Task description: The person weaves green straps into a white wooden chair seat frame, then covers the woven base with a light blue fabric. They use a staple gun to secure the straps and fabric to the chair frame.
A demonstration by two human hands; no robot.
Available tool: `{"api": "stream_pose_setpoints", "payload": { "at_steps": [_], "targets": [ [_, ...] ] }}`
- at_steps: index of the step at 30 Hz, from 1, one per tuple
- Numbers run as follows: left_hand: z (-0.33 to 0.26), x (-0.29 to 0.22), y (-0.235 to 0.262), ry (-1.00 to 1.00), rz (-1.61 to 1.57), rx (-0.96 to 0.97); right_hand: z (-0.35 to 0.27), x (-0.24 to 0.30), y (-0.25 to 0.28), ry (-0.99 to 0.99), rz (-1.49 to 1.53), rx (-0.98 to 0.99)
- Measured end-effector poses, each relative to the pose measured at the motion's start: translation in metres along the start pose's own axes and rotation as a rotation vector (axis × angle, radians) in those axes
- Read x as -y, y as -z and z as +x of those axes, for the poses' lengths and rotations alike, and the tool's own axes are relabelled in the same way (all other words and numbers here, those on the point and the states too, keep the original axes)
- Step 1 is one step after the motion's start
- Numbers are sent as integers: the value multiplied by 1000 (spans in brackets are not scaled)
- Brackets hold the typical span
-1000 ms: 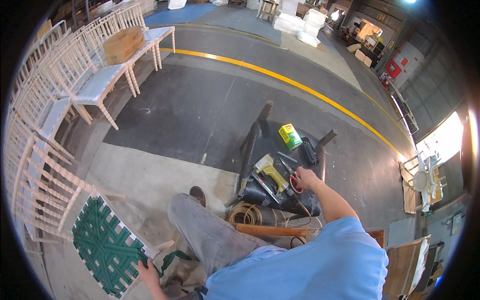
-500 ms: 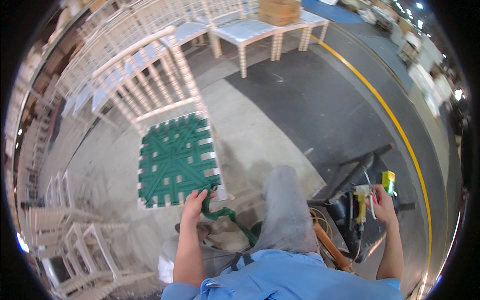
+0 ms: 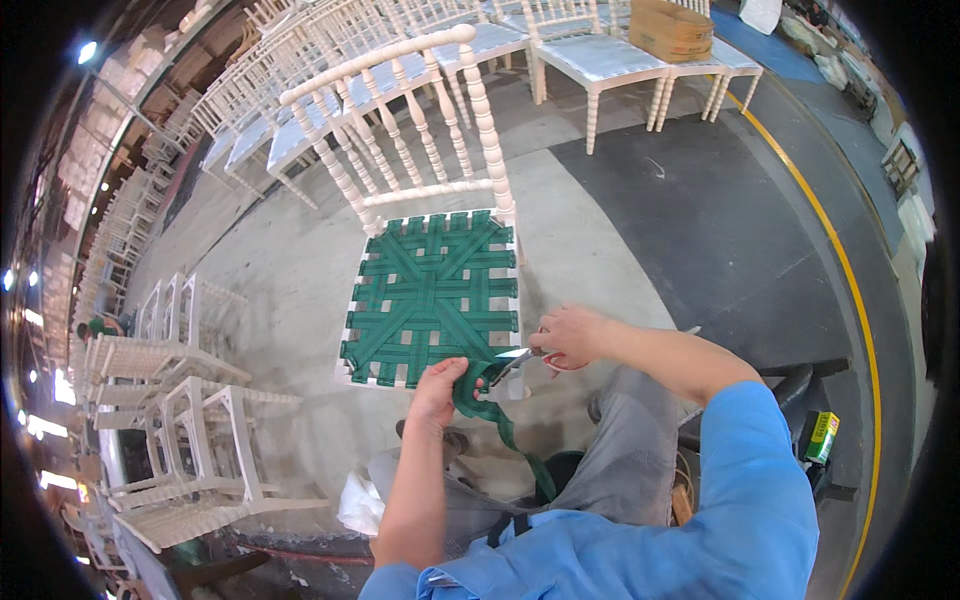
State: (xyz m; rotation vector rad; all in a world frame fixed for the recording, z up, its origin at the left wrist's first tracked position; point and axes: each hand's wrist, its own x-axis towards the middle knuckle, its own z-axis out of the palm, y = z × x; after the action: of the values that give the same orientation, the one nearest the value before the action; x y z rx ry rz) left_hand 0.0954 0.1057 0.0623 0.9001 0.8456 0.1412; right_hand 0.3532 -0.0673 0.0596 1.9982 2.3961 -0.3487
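Observation:
A cream wooden chair (image 3: 484,122) with turned spindles stands in front of me. Its seat is a lattice of green webbing (image 3: 428,287), with diagonal bands crossing the woven strips. At the front right corner of the seat, my left hand (image 3: 436,392) pinches a loose green strap (image 3: 492,411), whose tail hangs down between my legs. My right hand (image 3: 572,335) grips red-handled scissors (image 3: 517,360) by the handles. Their blades point left and lie at the strap, close beside my left fingers. Whether the blades have bitten into the webbing cannot be made out.
Rows of cream chairs (image 3: 600,67) with pale seats line the back, one bearing a brown cardboard box (image 3: 668,32). Overturned chair frames (image 3: 240,445) crowd the left. A green-and-yellow small box (image 3: 822,437) is at the right, by a dark support. White crumpled material (image 3: 362,503) lies near my left forearm.
My right hand has carried the scissors from the dark support at the right across to the strap. My left hand still holds the strap by the seat corner. The whole view has shifted.

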Motion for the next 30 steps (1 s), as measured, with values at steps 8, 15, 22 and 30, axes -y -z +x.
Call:
{"api": "stream_pose_setpoints", "payload": {
  "at_steps": [8,15,22,30],
  "targets": [
    [-6,9,7,-6,-17,22,54,0,-21,222,-31,49],
    [-49,40,-28,43,-13,336,-16,-8,-33,-78,300,-143],
    [-94,201,-19,161,1105,419,-219,75,-1,-1035,486,-715],
    [-46,144,24,306,-473,-184,-477,286,-77,-1795,53,-755]
  ]
}}
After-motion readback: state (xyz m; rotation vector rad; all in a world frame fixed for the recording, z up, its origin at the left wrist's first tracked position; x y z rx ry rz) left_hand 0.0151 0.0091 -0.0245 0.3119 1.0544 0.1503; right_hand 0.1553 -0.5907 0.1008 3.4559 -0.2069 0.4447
